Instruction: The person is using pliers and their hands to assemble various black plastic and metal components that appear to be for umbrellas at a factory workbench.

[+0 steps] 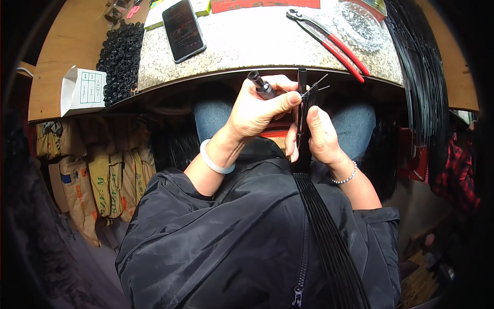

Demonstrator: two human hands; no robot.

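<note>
My left hand [254,113] is closed round a short black cylindrical part [264,88] with a hollow, flared end. Its thumb and forefinger pinch at the top of a bundle of thin black rods. Beside that pinch a slim black tube [302,77] stands up between my hands. My right hand [324,139] is closed on the same bundle from the right, its thumb raised along it. A few thin metallic ends [321,81] fan out above the thumbs. From my hands the long black rods [329,232] trail down over my dark jacket. My fingers hide the joining point.
On the bench lie red-handled pliers [334,46], a phone [183,31] and a clear glass dish [360,26]. Small black parts [121,64] are heaped left beside a white box [85,92]. Long black rods [417,67] overhang the right edge. Sacks [103,175] stand below left.
</note>
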